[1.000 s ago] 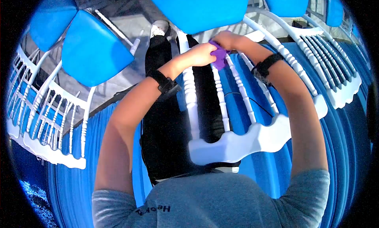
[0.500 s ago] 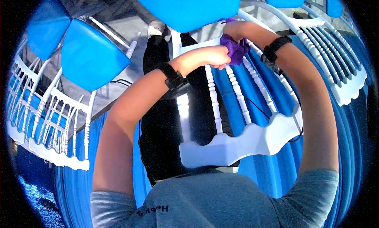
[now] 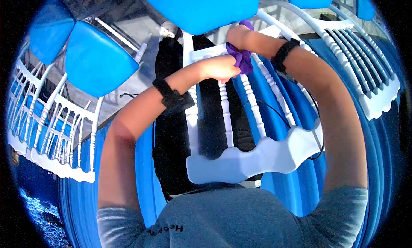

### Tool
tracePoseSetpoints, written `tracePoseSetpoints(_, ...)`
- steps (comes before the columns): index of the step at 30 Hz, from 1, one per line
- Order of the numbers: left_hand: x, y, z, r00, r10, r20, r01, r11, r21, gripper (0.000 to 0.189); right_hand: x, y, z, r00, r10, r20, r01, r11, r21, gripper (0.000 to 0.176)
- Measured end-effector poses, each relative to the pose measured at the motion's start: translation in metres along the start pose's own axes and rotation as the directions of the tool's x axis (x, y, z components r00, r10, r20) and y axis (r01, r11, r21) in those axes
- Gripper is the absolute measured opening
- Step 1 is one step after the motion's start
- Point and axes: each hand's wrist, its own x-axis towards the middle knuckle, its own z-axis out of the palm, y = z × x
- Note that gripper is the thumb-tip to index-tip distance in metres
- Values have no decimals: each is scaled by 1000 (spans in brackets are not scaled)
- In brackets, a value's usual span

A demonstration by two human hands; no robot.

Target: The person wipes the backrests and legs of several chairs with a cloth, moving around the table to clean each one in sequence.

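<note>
A white chair with turned spindles and a wavy top rail (image 3: 253, 160) stands close in front of my body, its blue seat (image 3: 201, 7) beyond the back. My left hand (image 3: 221, 68) is closed on the lower part of a purple cloth (image 3: 243, 61), near the upper ends of the spindles. Just above and to the right, my right hand (image 3: 240, 37) grips the same cloth, its fingers partly hidden. The cloth lies bunched between both hands, against the lower crossbar of the chair back.
More white chairs with blue seats stand at the left (image 3: 101, 59) and a white chair back (image 3: 358, 63) at the upper right. Blue draped fabric (image 3: 292, 183) spreads below the near chair. A thin black cable runs behind the spindles.
Both hands and the purple cloth have moved a little to the left along the crossbar. The near chair appears shifted slightly left in view.
</note>
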Motion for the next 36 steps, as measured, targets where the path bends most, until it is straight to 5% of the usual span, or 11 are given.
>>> tracePoseSetpoints(11,34,-18,-7,988,43,-146,-28,995,100,28,17,12,8,993,-120,-18,121,991,64,15)
tracePoseSetpoints(14,33,-21,-19,976,51,-210,-34,996,84,27,38,30,11,983,-77,169,57,991,123,15)
tracePoseSetpoints(18,35,-30,-39,920,98,-379,-116,993,-26,26,33,57,35,992,-112,-59,122,971,205,15)
tracePoseSetpoints(20,25,-26,-48,897,23,-442,-166,943,-288,26,63,69,79,994,25,-105,77,516,853,16)
tracePoseSetpoints(21,27,-33,-54,887,29,-462,-158,957,-244,26,54,61,47,987,132,90,-159,779,607,19)
tracePoseSetpoints(22,23,-36,-57,891,48,-452,-197,937,-288,28,44,50,28,987,131,92,-161,780,604,19)
tracePoseSetpoints(24,14,-35,-59,925,30,-379,-127,964,-234,28,15,27,1,986,-6,166,-33,972,232,21)
tracePoseSetpoints(25,17,-39,-57,946,27,-324,-88,980,-176,28,-10,17,-10,1000,-29,3,27,963,267,21)
tracePoseSetpoints(29,17,-40,-43,982,33,-185,-43,998,-48,25,10,-9,4,999,11,50,-13,998,57,21)
tracePoseSetpoints(34,15,-39,-44,973,32,-230,-63,990,-128,26,6,0,6,997,51,65,-62,981,185,19)
tracePoseSetpoints(36,24,-49,-56,965,70,-254,-78,997,-19,27,0,8,-1,999,38,4,-37,938,344,18)
